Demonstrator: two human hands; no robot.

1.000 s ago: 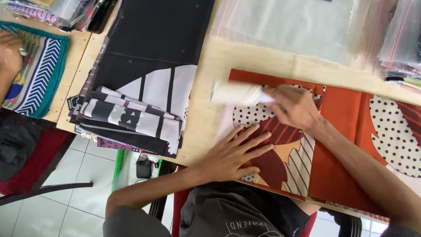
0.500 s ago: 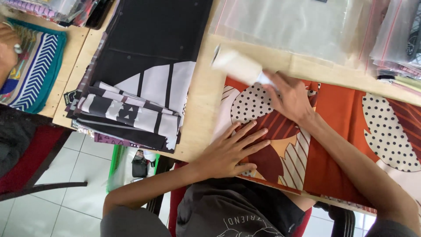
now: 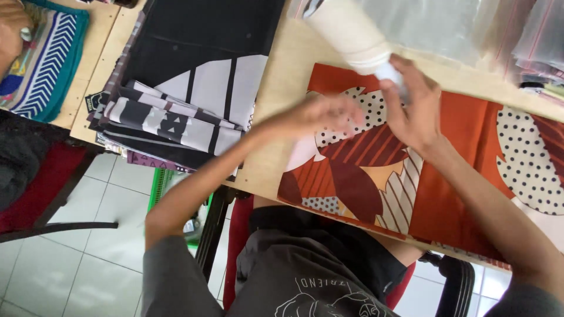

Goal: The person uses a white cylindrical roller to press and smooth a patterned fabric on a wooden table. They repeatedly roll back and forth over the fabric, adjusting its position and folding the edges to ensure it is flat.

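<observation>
My right hand [image 3: 415, 108] grips the handle of a white lint roller [image 3: 348, 32], raised and tilted up toward the top of the view. My left hand [image 3: 326, 113] is lifted above the cloth, blurred, with its fingers curled and nothing visibly in them. Under both hands an orange cloth [image 3: 452, 170] with dotted white, dark red and striped leaf shapes lies flat on the wooden table [image 3: 281, 88].
A stack of black, white and purple patterned cloths [image 3: 182, 123] lies to the left. Clear plastic bags [image 3: 446, 29] sit at the back. On a second table at far left lie a teal zigzag cloth [image 3: 50, 67] and another person's hand [image 3: 12, 35]. A red chair [image 3: 41, 199] stands below.
My right hand lifted the lint roller off the cloth and swung it up. My left hand rose off the cloth toward the roller. The view shifted slightly.
</observation>
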